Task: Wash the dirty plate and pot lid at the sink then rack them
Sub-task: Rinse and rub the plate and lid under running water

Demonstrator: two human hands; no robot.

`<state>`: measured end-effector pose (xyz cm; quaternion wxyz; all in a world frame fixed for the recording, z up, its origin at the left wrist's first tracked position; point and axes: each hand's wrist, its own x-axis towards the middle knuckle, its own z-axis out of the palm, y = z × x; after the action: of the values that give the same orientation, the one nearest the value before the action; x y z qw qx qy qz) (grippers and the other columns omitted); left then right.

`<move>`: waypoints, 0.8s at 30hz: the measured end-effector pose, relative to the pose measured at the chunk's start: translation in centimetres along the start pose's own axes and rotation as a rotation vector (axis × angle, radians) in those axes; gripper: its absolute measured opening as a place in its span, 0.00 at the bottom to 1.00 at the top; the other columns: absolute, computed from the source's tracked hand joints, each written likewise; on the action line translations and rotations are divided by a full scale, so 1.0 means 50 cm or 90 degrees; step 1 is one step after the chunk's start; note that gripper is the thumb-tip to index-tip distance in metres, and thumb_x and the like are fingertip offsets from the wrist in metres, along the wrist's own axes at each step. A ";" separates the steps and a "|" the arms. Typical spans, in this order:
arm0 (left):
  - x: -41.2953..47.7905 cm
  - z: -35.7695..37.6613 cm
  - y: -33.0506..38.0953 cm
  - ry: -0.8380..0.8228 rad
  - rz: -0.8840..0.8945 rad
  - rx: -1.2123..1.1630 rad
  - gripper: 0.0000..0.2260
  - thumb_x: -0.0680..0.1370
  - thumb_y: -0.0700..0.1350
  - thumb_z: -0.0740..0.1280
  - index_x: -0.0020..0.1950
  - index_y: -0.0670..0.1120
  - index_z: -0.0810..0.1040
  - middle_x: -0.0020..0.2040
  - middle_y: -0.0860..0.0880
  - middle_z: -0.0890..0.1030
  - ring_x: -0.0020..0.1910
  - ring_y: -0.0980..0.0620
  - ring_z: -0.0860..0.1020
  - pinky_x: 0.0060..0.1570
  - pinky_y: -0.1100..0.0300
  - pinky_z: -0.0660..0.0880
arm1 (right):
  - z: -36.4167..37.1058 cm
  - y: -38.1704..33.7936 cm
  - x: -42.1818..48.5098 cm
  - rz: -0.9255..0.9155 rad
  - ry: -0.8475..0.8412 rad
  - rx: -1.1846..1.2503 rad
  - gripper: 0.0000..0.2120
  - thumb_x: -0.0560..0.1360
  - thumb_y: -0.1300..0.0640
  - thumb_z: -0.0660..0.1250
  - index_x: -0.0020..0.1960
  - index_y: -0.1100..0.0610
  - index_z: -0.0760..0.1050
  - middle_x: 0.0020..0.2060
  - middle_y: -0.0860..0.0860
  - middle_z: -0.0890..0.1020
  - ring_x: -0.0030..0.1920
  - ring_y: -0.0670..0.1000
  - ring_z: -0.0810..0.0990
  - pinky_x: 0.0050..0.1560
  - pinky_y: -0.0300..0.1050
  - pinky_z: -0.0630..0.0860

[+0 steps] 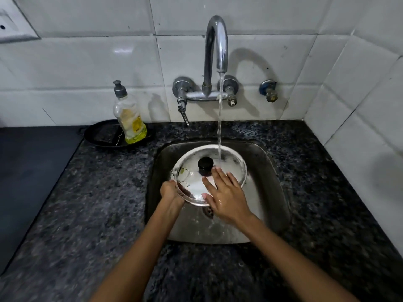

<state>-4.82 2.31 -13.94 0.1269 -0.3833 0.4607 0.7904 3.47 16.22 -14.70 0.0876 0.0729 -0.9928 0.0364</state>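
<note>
A round steel pot lid (192,184) with a black knob (205,164) is held over the steel sink (267,182), tilted toward me. Water from the tap (217,40) falls onto its far right side. My left hand (169,190) grips the lid's near left rim. My right hand (223,192) lies flat on the lid's top, fingers spread, just right of the knob. The lid's left part shows dark smears. No plate is in view.
A dish soap bottle (128,116) stands on a black pan (98,136) at the back left of the dark granite counter (98,203). The drain (208,211) shows below the lid. A white tiled wall closes the back and right.
</note>
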 end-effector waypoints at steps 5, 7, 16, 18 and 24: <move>0.028 -0.032 0.015 0.012 0.053 0.001 0.13 0.76 0.35 0.55 0.34 0.41 0.73 0.39 0.40 0.76 0.38 0.44 0.75 0.53 0.49 0.74 | 0.010 0.076 -0.026 -0.092 -0.109 0.044 0.37 0.72 0.33 0.54 0.75 0.47 0.47 0.76 0.52 0.52 0.76 0.56 0.45 0.75 0.60 0.45; 0.023 -0.034 0.016 0.023 0.018 -0.020 0.14 0.77 0.35 0.53 0.33 0.41 0.70 0.34 0.41 0.73 0.32 0.50 0.70 0.46 0.53 0.72 | 0.004 0.081 -0.019 -0.140 -0.051 -0.067 0.37 0.70 0.44 0.63 0.74 0.51 0.53 0.75 0.55 0.58 0.75 0.58 0.53 0.74 0.64 0.49; -0.014 0.012 0.030 -0.152 -0.079 0.109 0.19 0.82 0.48 0.48 0.42 0.40 0.73 0.29 0.40 0.81 0.40 0.45 0.76 0.35 0.55 0.80 | -0.120 0.087 0.044 0.050 0.126 0.194 0.08 0.74 0.55 0.64 0.49 0.50 0.80 0.39 0.51 0.86 0.38 0.55 0.82 0.38 0.49 0.78; -0.016 0.021 0.026 -0.200 -0.010 0.316 0.24 0.81 0.55 0.47 0.44 0.39 0.75 0.40 0.39 0.80 0.43 0.44 0.76 0.45 0.50 0.76 | -0.115 0.109 0.043 0.274 0.103 0.371 0.09 0.75 0.52 0.64 0.48 0.55 0.80 0.37 0.54 0.83 0.38 0.54 0.78 0.41 0.50 0.75; 0.014 -0.011 -0.044 -0.161 0.150 0.632 0.13 0.77 0.47 0.60 0.58 0.41 0.69 0.48 0.41 0.79 0.41 0.45 0.78 0.39 0.53 0.78 | -0.054 0.119 0.027 0.713 0.116 0.976 0.11 0.76 0.67 0.60 0.57 0.67 0.74 0.49 0.61 0.79 0.43 0.56 0.76 0.40 0.47 0.73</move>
<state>-3.81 2.94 -15.99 0.2583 -0.1238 0.8009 0.5258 1.74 22.14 -12.15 0.0630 -0.3784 -0.5790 0.7195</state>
